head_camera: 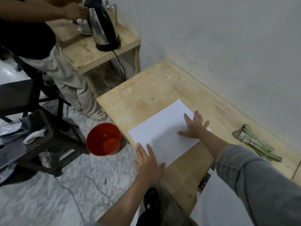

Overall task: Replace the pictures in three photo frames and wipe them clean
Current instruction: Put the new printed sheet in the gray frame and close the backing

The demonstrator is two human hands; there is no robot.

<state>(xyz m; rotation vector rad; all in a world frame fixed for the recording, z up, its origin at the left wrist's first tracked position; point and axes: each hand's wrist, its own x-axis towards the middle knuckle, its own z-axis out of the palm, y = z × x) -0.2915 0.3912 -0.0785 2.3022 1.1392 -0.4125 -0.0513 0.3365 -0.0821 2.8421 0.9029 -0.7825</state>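
Centre of frame: flat white rectangular sheet (164,132) on the pale wooden surface (146,88). Left hand (149,165) and right hand (194,126) press it, each grip apart, fingers straight. Risk: the overhanging lower-left corner may crease or slide off under uneven pressure.

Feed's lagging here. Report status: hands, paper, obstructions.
Left hand and right hand flat, fingers spread, on white sheet. Sheet flat on wooden table. Rag lies apart, right. No photo frame visible.
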